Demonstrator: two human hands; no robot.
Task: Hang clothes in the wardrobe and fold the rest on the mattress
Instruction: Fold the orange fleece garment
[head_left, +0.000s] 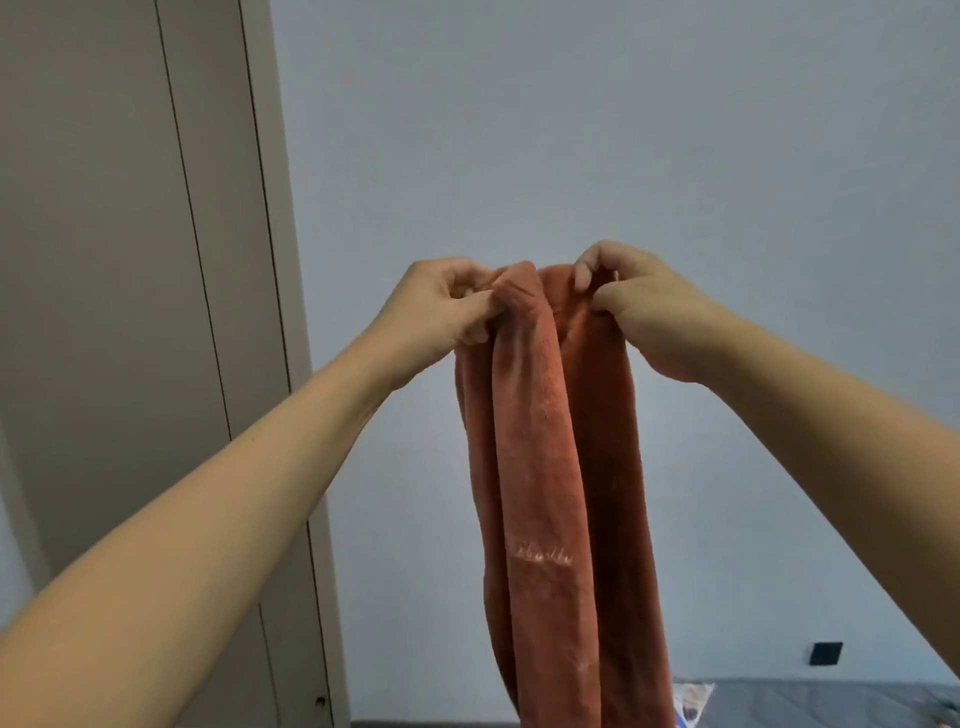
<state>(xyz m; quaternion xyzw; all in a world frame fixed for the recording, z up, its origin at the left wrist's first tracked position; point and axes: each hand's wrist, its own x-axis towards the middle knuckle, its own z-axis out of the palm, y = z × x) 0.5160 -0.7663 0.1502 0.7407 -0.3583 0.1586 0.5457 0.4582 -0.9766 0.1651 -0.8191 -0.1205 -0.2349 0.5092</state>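
Fleecy garment (545, 467): rust orange throughout, plain, with a small pale stitched mark across its front fold. Wall (571, 130): flat pale blue-grey, unpatterned. Wardrobe door (104, 260): matt beige-grey, crossed by thin dark vertical lines. Wall socket (826, 653): black. Mattress (831, 701): grey, faintly quilted. Item lying on the mattress (693, 699): white with mixed printed colours
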